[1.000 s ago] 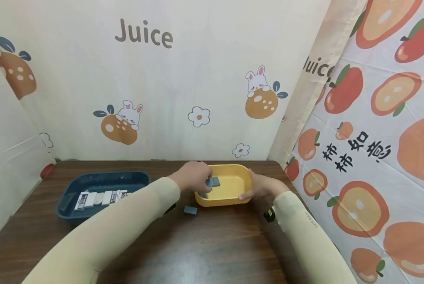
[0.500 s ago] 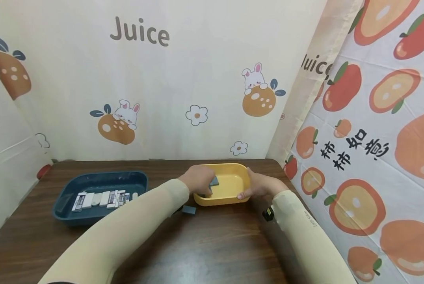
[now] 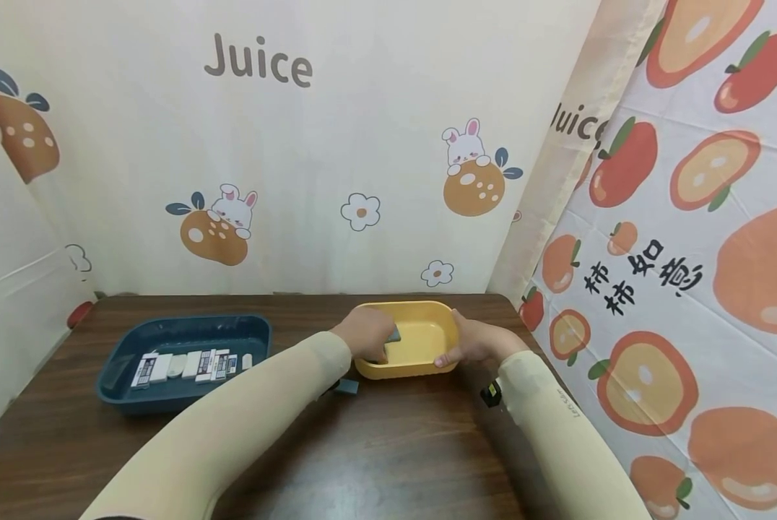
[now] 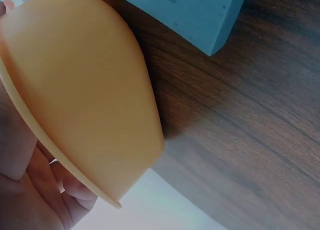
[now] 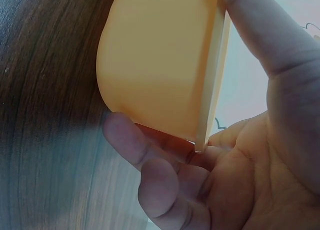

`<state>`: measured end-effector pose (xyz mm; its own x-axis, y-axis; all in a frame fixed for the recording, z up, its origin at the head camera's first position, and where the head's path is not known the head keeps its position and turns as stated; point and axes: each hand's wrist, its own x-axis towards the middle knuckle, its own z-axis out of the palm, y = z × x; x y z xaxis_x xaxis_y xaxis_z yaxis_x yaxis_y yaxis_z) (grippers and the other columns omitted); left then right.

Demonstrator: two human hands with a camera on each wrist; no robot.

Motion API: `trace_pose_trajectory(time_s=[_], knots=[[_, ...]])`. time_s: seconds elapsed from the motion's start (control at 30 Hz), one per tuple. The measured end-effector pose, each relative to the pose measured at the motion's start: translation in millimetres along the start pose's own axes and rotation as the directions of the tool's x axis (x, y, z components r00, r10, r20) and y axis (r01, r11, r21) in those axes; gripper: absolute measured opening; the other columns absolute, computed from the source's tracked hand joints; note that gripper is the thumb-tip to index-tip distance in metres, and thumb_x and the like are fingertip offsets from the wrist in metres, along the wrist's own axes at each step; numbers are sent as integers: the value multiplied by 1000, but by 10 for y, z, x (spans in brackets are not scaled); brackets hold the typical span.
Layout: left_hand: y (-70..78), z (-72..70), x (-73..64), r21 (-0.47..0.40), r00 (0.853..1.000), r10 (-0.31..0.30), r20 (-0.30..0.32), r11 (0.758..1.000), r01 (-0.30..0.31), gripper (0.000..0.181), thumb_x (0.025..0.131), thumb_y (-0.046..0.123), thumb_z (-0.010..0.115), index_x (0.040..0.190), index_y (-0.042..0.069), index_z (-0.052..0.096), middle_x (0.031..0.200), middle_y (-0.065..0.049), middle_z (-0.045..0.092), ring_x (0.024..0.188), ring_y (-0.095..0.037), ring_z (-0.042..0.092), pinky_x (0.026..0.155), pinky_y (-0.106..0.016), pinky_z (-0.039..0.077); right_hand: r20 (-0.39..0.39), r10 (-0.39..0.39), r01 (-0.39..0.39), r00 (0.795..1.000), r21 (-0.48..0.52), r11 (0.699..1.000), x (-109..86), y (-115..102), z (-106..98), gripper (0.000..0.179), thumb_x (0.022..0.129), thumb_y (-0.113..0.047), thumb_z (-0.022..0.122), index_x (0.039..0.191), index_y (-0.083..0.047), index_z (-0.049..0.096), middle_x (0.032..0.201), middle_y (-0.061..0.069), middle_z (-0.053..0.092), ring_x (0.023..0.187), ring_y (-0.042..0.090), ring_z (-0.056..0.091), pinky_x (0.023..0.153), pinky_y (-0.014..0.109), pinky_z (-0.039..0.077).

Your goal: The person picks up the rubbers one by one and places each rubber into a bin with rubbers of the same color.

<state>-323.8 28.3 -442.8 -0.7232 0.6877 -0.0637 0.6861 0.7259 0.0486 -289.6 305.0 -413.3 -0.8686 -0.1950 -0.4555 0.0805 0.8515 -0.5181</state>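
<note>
My left hand [image 3: 366,332] reaches over the left end of a yellow plastic tray [image 3: 421,368], its fingers bent down inside. A blue-grey block [image 3: 395,336] shows at its fingers; the back of the hand hides the fingertips, and I cannot tell whether they grip a block. The right hand [image 3: 471,339] holds the tray's right end, thumb over the rim and fingers against the outside wall, seen closely in the right wrist view. On the table beside the tray lies another blue-grey block [image 3: 346,386], large at the top of the left wrist view as a speckled blue block [image 4: 190,14].
A dark blue tray [image 3: 112,386] stands on the left of the wooden table [image 3: 388,448]. In it lies a row of small white blocks [image 3: 193,365], some in printed sleeves. Printed cloth hangs behind the table and along its right side.
My left hand has moved slightly right and deeper over the yellow tray, covering blocks seen there before. The right hand keeps its hold on the tray's right end.
</note>
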Motion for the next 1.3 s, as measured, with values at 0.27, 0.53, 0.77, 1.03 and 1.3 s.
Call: trace_pose_trajectory(time_s=[0.27, 0.53, 0.77, 1.03, 1.3], knots=[[11, -3, -7, 29, 1000, -11, 5, 1000, 10, 31, 91, 41, 97, 86, 21, 74, 89, 8, 75, 78, -11, 57, 81, -33, 62, 4, 5, -5, 1000, 20, 1000, -3, 9, 1, 154, 80, -47, 106, 181, -3, -1, 161, 30, 55, 110, 33, 73, 97, 60, 67], [-74, -51, -49, -14, 999, -43, 27, 999, 43, 35, 94, 45, 94, 88, 21, 70, 81, 9, 65, 74, -11, 53, 71, -32, 56, -7, -16, 16, 1000, 3, 1000, 28, 11, -2, 151, 80, -47, 106, 180, -3, 2, 154, 29, 58, 108, 33, 73, 95, 57, 67], [-186, -211, -241, -21, 996, -94, 8, 995, 94, 25, 107, 30, 80, 87, 20, 69, 80, 6, 64, 76, -14, 57, 70, -32, 55, 5, -33, 33, 999, 38, 999, 64, 28, 7, 154, 80, -41, 107, 181, -2, -3, 158, 29, 53, 116, 34, 68, 98, 52, 66], [-359, -365, -622, -42, 993, -118, 23, 992, 118, 13, 110, 17, 70, 100, 17, 78, 86, 4, 71, 79, -17, 63, 80, -36, 62, -1, -41, 41, 999, 42, 998, 84, 39, 8, 156, 79, -43, 107, 181, -2, -3, 156, 27, 53, 119, 34, 65, 97, 46, 64], [-531, -393, -1037, -101, 980, -111, 162, 987, 129, 6, 107, 21, 77, 101, 21, 78, 85, 6, 69, 79, -18, 65, 76, -37, 59, -5, -55, 56, 998, 30, 998, 86, 66, 22, 154, 80, -43, 107, 181, -1, -2, 156, 28, 53, 118, 33, 66, 94, 44, 64]])
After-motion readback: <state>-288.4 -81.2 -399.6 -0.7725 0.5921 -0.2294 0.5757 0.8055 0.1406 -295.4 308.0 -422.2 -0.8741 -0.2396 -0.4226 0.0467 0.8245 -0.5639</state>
